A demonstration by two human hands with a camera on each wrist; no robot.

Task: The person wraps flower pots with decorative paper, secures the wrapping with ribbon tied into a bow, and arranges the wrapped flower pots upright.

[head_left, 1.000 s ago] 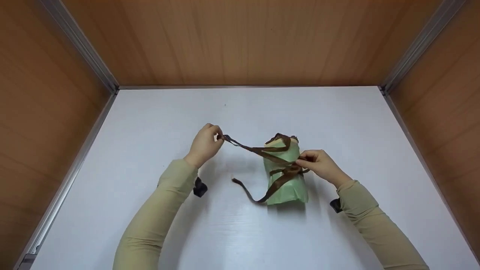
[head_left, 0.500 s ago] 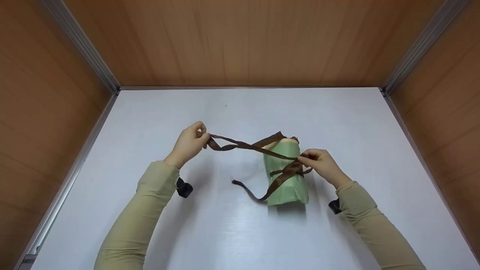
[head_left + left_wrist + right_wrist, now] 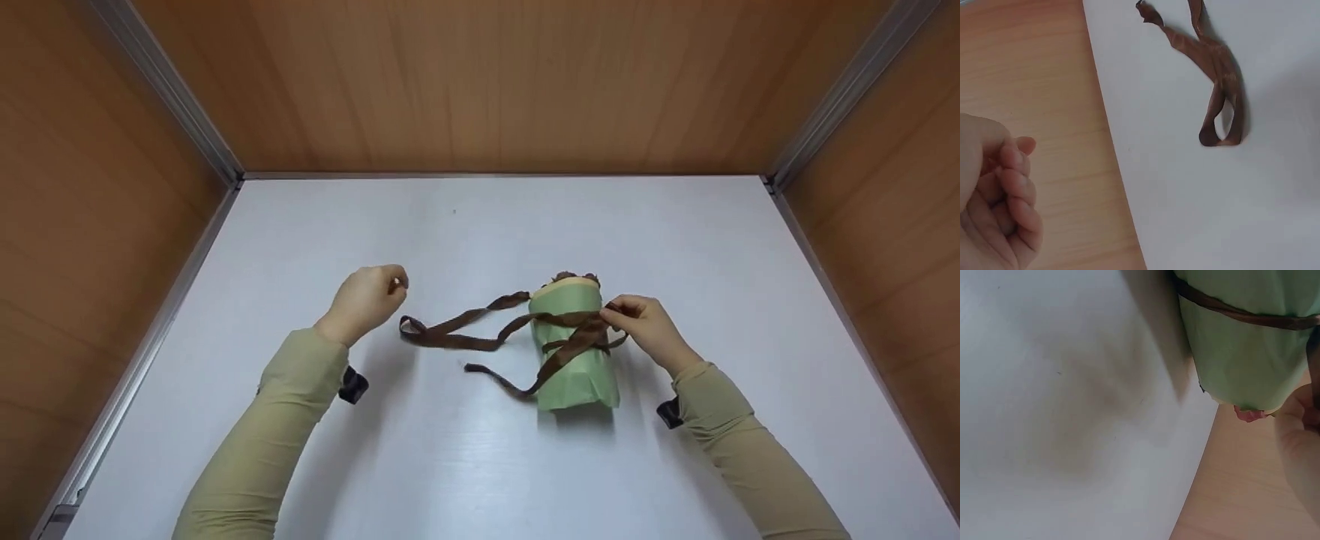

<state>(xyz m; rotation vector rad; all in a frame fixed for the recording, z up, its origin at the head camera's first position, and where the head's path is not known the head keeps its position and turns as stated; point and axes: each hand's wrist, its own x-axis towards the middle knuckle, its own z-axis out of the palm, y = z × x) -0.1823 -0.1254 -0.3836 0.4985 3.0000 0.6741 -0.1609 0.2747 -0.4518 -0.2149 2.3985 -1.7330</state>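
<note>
A bundle in green wrapping (image 3: pixel 576 386) with a pale yellow rim lies right of the table's middle. Reddish, petal-like tops (image 3: pixel 1249 414) peek out of its far end. Brown ribbon (image 3: pixel 450 341) circles the wrapping, and slack lengths of it trail left over the table. At the bundle's right side my right hand (image 3: pixel 643 328) pinches the ribbon where it crosses the wrapping. My left hand (image 3: pixel 366 298) is raised beyond the ribbon's loop (image 3: pixel 1223 124), fingers curled and holding nothing. The right wrist view shows only part of the right hand.
The white tabletop (image 3: pixel 465 465) is bordered by wood-grain panels (image 3: pixel 480 90) at the back and both sides, with metal rails along the corners. A dark wrist device (image 3: pixel 352 386) hangs under the left sleeve.
My left hand drew the ribbon leftward, then let it go, and the ribbon dropped toward the table in a loose loop. The right hand has kept its pinch in nearly the same place.
</note>
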